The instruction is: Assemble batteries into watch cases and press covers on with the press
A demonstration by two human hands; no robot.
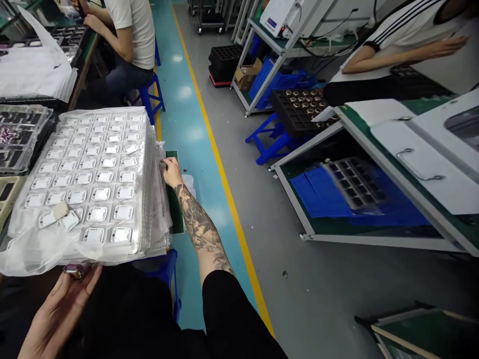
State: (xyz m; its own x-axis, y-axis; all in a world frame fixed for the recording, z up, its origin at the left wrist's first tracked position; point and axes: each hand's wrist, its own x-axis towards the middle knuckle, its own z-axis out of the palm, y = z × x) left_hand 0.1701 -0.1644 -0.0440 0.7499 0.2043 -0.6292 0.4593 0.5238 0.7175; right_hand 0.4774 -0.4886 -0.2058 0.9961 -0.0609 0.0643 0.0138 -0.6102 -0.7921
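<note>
Left grip (pixel 60 311): thumb and fingers closed on a small purple device (pixel 76 271), just off the near edge of the tray stack (pixel 141 219). Right grip (pixel 172 172): fingers curled at the stack's right edge — whether they hold anything cannot be told. Labelled white pieces (pixel 101 194) fill rows on the top tray; toward its near left corner, a beige piece (pixel 60 210) lies loose across others. Blue stool (pixel 170 271) — below the near right corner.

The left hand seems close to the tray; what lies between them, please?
In the head view, a small shiny purplish object lies between the left hand and the tray.
</note>
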